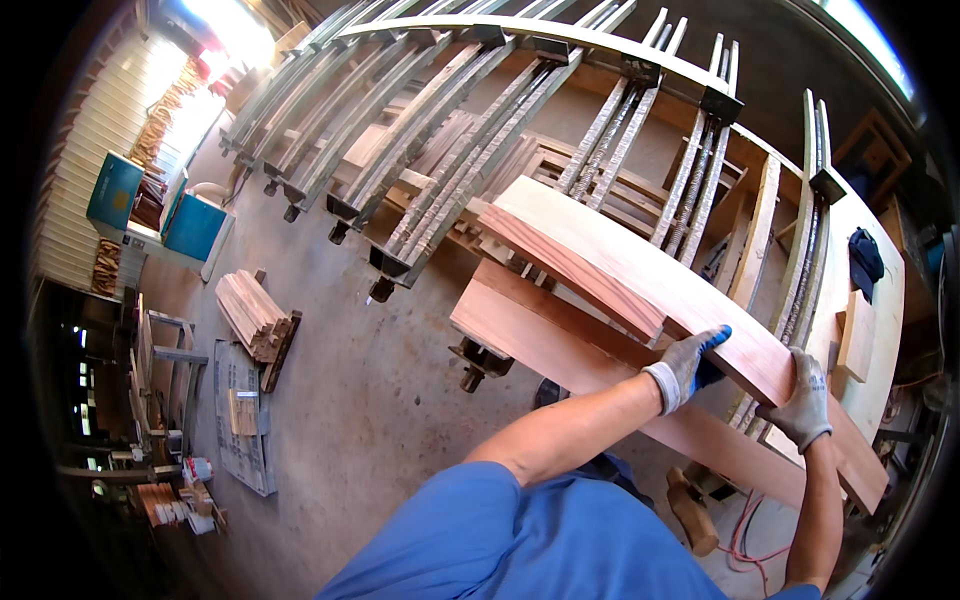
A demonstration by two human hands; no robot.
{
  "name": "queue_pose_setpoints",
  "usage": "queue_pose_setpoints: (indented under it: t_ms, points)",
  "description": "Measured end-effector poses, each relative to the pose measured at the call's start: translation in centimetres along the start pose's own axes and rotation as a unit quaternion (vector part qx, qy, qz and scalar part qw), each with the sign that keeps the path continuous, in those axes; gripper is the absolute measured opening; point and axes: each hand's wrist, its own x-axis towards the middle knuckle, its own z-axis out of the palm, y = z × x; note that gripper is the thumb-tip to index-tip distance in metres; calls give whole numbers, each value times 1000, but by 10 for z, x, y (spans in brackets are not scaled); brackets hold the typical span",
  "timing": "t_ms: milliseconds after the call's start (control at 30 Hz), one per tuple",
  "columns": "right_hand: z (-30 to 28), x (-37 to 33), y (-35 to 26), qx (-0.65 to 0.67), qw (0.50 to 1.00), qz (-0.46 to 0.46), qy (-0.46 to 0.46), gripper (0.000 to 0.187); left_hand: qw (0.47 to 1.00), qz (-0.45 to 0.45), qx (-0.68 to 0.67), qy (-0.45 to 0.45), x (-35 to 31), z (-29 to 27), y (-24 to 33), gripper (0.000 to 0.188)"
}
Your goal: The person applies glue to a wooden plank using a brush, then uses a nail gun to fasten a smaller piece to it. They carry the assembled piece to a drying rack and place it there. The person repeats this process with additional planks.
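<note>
A thick pale wooden board slants from the middle of the view toward the lower right, resting over metal bar clamps. Grey-and-blue work gloves cover both hands. My left hand is closed around the board's near edge. Farther right, near the board's end, my right hand grips it too, fingers partly hidden. Below and nearer to me lies a wider reddish board, partly behind my left forearm. Another piece of wood sticks out past my right hand.
The row of clamps curves across the far side on a wooden frame. A dark cap and a small wood block lie on the pale right-hand surface. A stack of wood strips sits on the floor at left. Red cable runs by my right arm.
</note>
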Motion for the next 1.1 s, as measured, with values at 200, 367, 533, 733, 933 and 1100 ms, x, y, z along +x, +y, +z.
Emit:
queue_pose_setpoints:
  t_ms: [200, 367, 533, 733, 933, 1100]
  points:
    - [25, 14, 33, -37, 999, -33, 10, 103, 967, -134, 214, 26, 1, -1, 6, 31]
    - [64, 32, 54, -43, 999, -16, -9, 106, 735, 45, 673, -71, -79, 20, 51, 36]
    - [95, 21, 59, -48, 997, 32, -48, 105, 534, 342, 728, 261, -100, -10, 204, 48]
    - [90, 27, 53, -71, 993, 47, -85, 108, 423, 272, 729, 464, -102, -101, 345, 78]
    - [76, 35, 39, -99, 988, 43, -111, 108, 454, 181, 821, 296, -86, -165, 378, 58]
    - [85, 41, 63, -87, 990, 62, -93, 103, 555, 164, 780, 239, -103, -180, 379, 62]
